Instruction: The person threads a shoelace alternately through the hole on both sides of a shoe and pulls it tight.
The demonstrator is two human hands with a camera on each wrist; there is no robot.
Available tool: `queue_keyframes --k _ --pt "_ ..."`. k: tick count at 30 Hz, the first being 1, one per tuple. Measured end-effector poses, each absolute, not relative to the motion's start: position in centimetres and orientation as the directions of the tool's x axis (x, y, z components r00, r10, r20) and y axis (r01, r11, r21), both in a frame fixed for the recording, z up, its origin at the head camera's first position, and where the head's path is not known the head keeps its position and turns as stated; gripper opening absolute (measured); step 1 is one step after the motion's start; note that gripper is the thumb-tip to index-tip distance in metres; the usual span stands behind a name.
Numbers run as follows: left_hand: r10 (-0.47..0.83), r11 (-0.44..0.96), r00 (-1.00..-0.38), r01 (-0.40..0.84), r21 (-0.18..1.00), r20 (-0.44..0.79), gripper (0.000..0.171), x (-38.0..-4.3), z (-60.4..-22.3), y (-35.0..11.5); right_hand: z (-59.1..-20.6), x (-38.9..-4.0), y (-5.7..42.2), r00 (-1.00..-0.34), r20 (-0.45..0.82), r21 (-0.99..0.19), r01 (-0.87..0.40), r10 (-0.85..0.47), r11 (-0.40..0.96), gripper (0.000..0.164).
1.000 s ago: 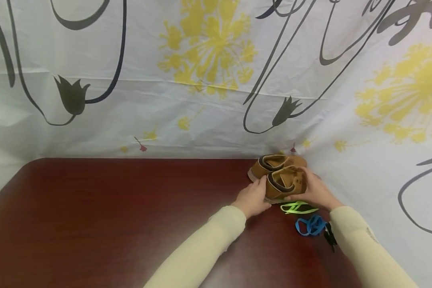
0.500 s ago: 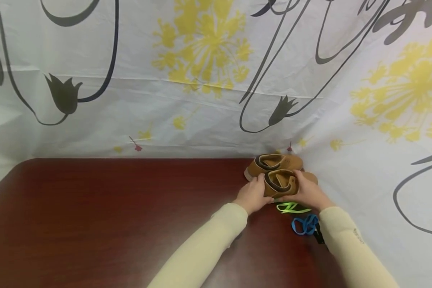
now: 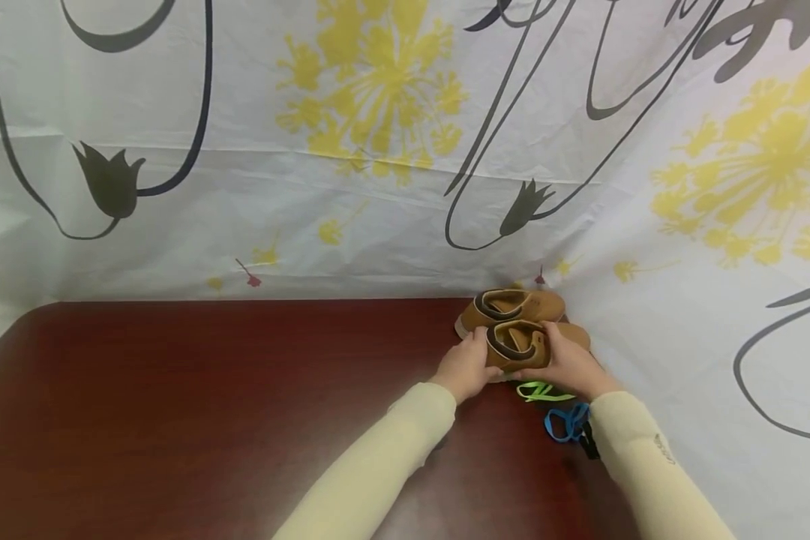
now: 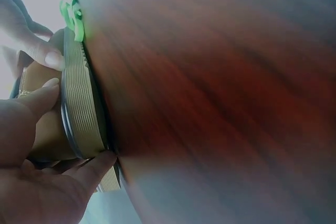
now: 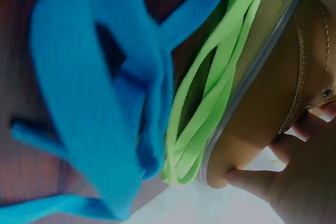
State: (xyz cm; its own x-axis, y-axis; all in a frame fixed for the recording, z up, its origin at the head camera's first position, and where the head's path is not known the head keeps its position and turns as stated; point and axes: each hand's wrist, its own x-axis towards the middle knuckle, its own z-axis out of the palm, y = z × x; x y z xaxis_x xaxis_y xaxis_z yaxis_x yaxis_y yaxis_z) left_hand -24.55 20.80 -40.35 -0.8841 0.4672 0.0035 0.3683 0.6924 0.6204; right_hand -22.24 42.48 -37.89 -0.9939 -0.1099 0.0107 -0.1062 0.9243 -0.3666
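Observation:
Two tan shoes with dark collars stand side by side at the table's back right corner. In the head view my left hand (image 3: 462, 367) grips the heel of the near shoe (image 3: 516, 349). My right hand (image 3: 570, 364) holds the same shoe around its front part, thumb low on the near side and fingers over the top. The far shoe (image 3: 547, 304) sits just behind it, untouched. The left wrist view has the ribbed sole edge (image 4: 84, 98) of the near shoe along the tabletop, with a left fingertip by its bottom heel edge.
A bundled green shoelace (image 3: 543, 391) lies along the near shoe's side. Closer to me are a blue shoelace (image 3: 567, 422) and a black item (image 3: 589, 442) partly behind the right sleeve. A patterned white cloth (image 3: 378, 225) borders the dark red table (image 3: 243, 420).
My right hand has shifted left along the near shoe, and its toe now shows beyond the fingers. The left hand keeps its grip at the heel. The head view has turned slightly right.

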Motion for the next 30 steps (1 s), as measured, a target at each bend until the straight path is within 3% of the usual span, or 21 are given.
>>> queue_keyframes --k 14,25,30 --pt "0.493 0.682 -0.870 0.389 0.619 0.004 0.074 -24.2 -40.4 16.3 -37.8 -21.4 38.3 -0.976 0.060 -0.321 -0.216 -0.208 0.922 0.107" --pt "0.512 0.652 -0.858 0.421 0.631 0.044 0.064 -24.1 -40.4 11.3 -37.5 -21.1 34.8 -0.977 0.022 -0.264 -0.211 -0.213 0.941 0.101" --pt "0.522 0.639 -0.852 0.424 0.642 0.044 0.067 -24.0 -40.2 9.6 -37.2 -20.8 33.3 -0.979 0.017 -0.254 -0.200 -0.202 0.946 0.098"
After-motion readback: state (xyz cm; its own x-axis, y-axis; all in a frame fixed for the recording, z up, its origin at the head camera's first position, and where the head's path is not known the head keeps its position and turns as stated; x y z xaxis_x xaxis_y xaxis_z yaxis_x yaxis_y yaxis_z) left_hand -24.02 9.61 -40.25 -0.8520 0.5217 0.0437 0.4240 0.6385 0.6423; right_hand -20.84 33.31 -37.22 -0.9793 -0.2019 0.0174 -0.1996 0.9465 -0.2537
